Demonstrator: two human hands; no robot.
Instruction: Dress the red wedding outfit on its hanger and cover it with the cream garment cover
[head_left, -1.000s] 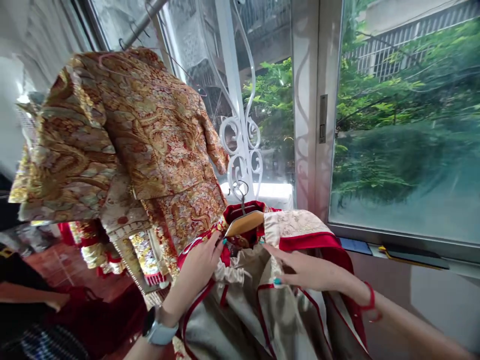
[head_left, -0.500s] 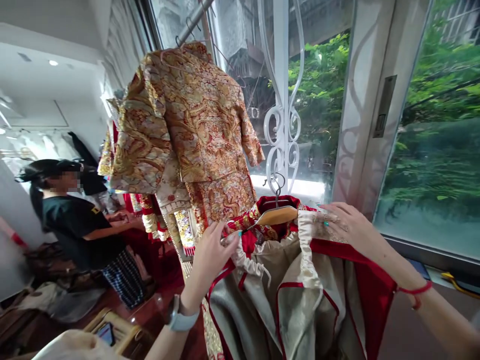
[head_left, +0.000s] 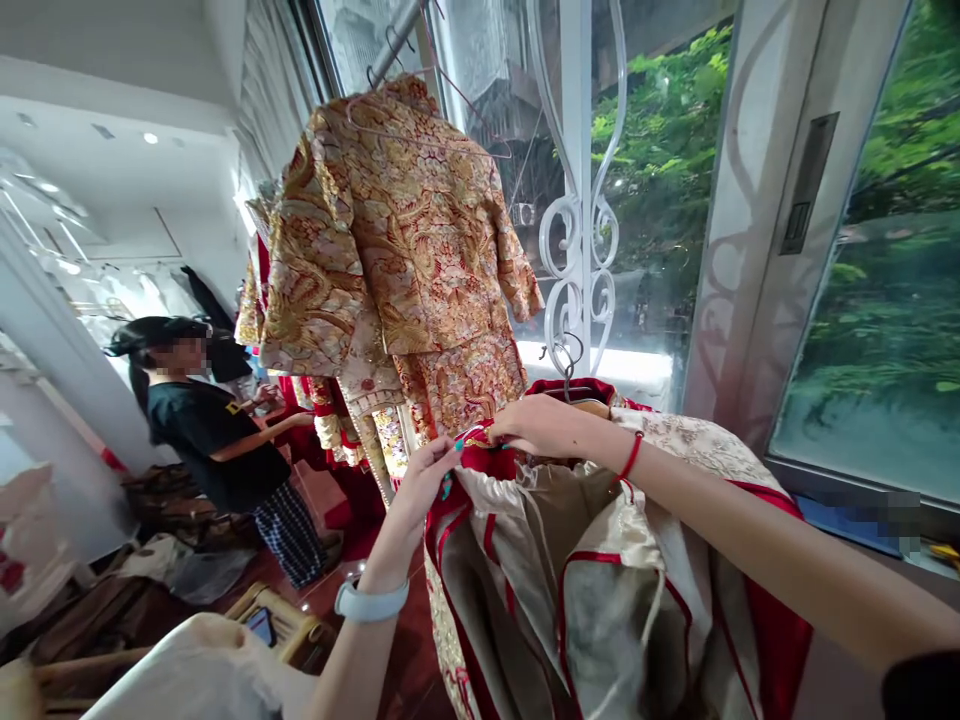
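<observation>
A light-lined garment (head_left: 611,590) with red piping and a gathered cream waistband hangs in front of me, together with red and gold embroidered cloth. The wooden hanger (head_left: 592,408) that bears them shows only in part, under its metal hook. My left hand (head_left: 424,485) is closed in a pinch on the garment's edge at its upper left corner. Crossing over the hanger, my right hand (head_left: 536,428) has its fingers bent down onto the same corner, close to the left fingertips. Exactly which layer the right fingers pinch is hidden.
A gold brocade jacket (head_left: 442,230) hangs from a rail (head_left: 401,40) just behind. On the right stands a window with a white scrolled grille (head_left: 574,225). At the left, a co-worker in a black shirt (head_left: 214,440) handles red garments. A phone (head_left: 261,627) lies low left.
My right hand has left the hanger's right side and come across to the left corner, beside my left hand. The cream strap at right has dropped lower. The view has shifted slightly.
</observation>
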